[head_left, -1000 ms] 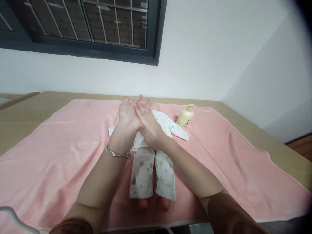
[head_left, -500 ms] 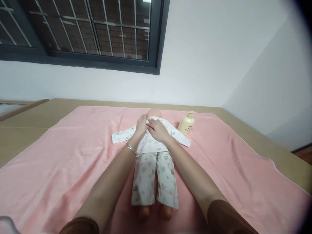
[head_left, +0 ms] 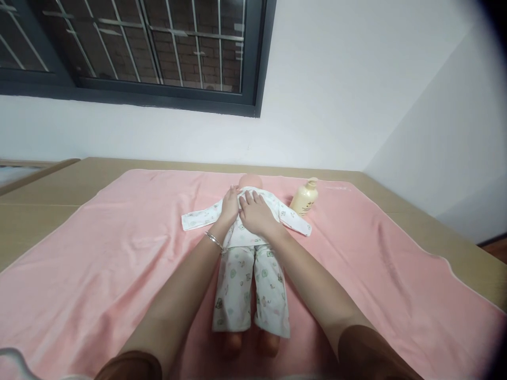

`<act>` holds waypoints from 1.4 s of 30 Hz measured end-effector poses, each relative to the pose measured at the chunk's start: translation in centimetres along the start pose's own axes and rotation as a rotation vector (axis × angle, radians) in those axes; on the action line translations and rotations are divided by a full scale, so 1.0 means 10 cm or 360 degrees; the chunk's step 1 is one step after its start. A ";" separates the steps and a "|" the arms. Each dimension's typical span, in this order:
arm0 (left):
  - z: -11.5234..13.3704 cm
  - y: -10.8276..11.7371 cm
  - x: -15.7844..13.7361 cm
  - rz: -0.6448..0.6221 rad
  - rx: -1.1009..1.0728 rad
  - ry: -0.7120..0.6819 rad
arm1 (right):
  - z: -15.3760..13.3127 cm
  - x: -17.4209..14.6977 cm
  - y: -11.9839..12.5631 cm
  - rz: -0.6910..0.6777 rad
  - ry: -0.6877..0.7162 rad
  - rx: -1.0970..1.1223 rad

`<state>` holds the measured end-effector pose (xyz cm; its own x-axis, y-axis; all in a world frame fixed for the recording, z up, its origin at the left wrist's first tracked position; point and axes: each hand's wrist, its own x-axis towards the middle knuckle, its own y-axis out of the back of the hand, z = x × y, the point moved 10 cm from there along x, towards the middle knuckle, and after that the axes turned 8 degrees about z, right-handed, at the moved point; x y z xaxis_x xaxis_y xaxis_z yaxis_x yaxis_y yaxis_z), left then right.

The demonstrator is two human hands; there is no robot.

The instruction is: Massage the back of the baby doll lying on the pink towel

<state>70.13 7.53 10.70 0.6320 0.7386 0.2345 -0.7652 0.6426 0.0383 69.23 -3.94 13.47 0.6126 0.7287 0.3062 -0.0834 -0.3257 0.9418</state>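
Observation:
A baby doll (head_left: 247,240) in white printed pyjamas lies on a pink blanket (head_left: 138,232), head away from me and feet toward me. Its arms are spread and its round head (head_left: 250,181) shows at the far end. My right hand (head_left: 256,212) lies flat on the upper torso, fingers stretched out. On the left side of the chest, my left hand (head_left: 229,206) is turned on edge against the doll with its fingers extended, holding nothing. A bracelet (head_left: 214,240) circles my left wrist.
Right of the doll's shoulder stands a pale yellow pump bottle (head_left: 304,198). The blanket covers a wooden surface (head_left: 99,171) that meets a white wall. A dark-framed barred window (head_left: 158,100) is above. A curved grey object (head_left: 16,359) shows at the lower left.
My right hand has slid slightly down the doll's upper torso, its fingers now pointing farther forward. The left hand and doll look nearly unchanged; the view has shifted slightly.

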 end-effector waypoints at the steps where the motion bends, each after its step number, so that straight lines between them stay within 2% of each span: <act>1: 0.00 0.00 0.00 -0.0001 0.0004 -0.0001 | -0.01 0.02 0.00 0.0010 0.0104 0.0071; 3: 0.03 0.01 -0.01 -0.0002 0.0031 -0.0034 | 0.07 0.07 0.00 0.0014 0.0215 0.0221; 5: 0.05 0.02 -0.02 0.0010 0.0078 -0.0086 | 0.24 0.13 -0.01 0.0028 0.0170 0.0308; 9: 0.06 0.05 -0.03 0.0066 0.0144 -0.0126 | 0.48 0.12 -0.03 0.0033 -0.0226 0.0222; 12: 0.03 0.06 -0.03 0.0089 0.0125 -0.0096 | 0.41 -0.05 -0.01 -0.0013 -0.0575 0.0041; 14: 0.02 0.07 -0.03 0.0100 0.0112 -0.0080 | 0.28 -0.15 0.02 -0.0055 -0.0669 -0.0069; 16: 0.02 0.08 -0.03 0.0121 0.0101 -0.0048 | 0.11 -0.17 0.02 -0.0092 -0.0543 -0.0117; 19: 0.01 0.11 -0.04 0.0155 0.0091 -0.0002 | -0.09 -0.08 0.01 -0.0073 -0.0106 -0.0018; 21: 0.01 0.11 -0.04 0.0154 0.0090 -0.0008 | -0.07 0.00 0.01 -0.0036 0.0138 0.0122; 23: 0.02 0.11 -0.04 0.0133 0.0089 -0.0035 | 0.07 0.07 -0.01 -0.0010 0.0255 0.0265; 26: 0.03 0.09 -0.03 0.0103 0.0111 -0.0064 | 0.36 0.15 -0.04 -0.0004 0.0174 0.0383; 29: 0.03 0.09 -0.03 0.0100 0.0141 -0.0067 | 0.53 0.14 -0.04 -0.0016 -0.0126 0.0301; 32: 0.03 0.09 -0.04 0.0102 0.0157 -0.0083 | 0.47 -0.01 -0.02 -0.0050 -0.0475 0.0079; 34: 0.04 0.08 -0.04 0.0067 0.0174 -0.0106 | 0.32 -0.13 0.01 -0.0063 -0.0609 -0.0089; 37: 0.01 0.05 -0.04 -0.0001 0.0176 -0.0094 | 0.08 -0.18 0.05 -0.0020 -0.0531 -0.0232; 40: -0.01 0.04 -0.03 -0.0035 0.0157 -0.0065 | -0.04 -0.09 0.02 -0.0012 -0.0205 -0.0131; 42: 0.00 0.04 -0.03 -0.0055 0.0161 -0.0098 | -0.02 -0.01 -0.01 -0.0026 0.0033 0.0029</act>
<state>69.62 7.54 10.67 0.6518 0.7006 0.2903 -0.7536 0.6413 0.1443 69.02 -3.90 13.40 0.5973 0.7463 0.2936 -0.0588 -0.3244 0.9441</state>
